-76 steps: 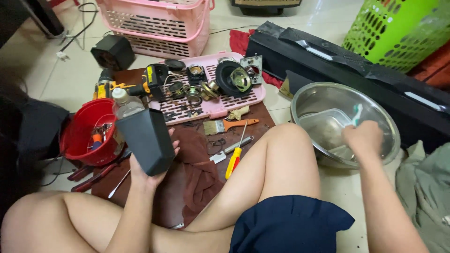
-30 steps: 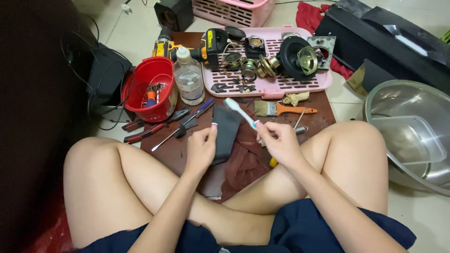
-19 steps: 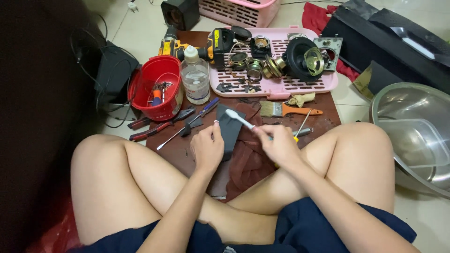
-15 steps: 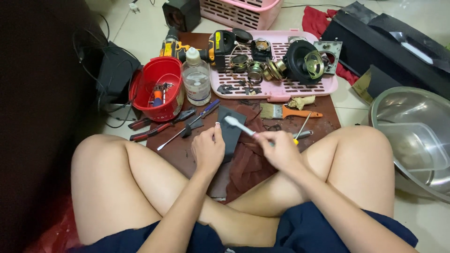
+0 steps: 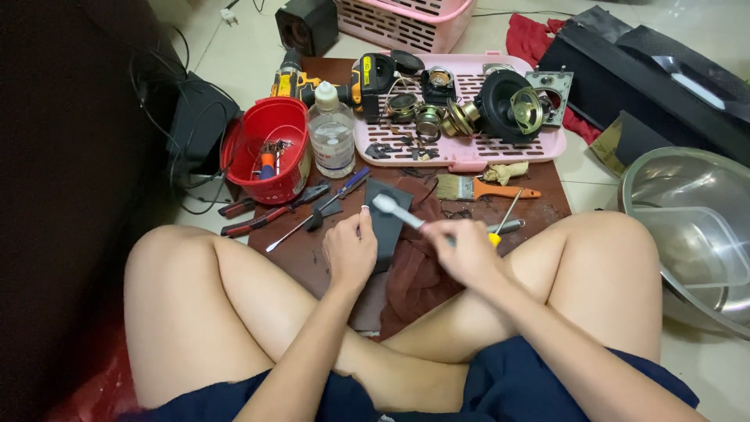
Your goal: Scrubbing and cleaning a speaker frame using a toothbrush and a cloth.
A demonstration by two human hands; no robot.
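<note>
My left hand (image 5: 350,252) holds a flat dark grey panel (image 5: 388,220) upright over a dark red cloth (image 5: 422,270) on the brown board. My right hand (image 5: 465,248) grips a white toothbrush (image 5: 397,212), whose head rests against the top of the panel. Both hands are above my crossed legs.
A pink slatted tray (image 5: 469,148) carries speaker parts and a black speaker cone (image 5: 509,105). A clear bottle (image 5: 331,139), a red bowl (image 5: 266,148) of small tools, a drill (image 5: 328,80), screwdrivers, pliers and a paintbrush (image 5: 484,189) lie around. A steel basin (image 5: 691,227) stands at the right.
My right hand came from the steel basin with the toothbrush to the panel, which my left hand lowered over the cloth. The brush head has been moving across the panel's top.
</note>
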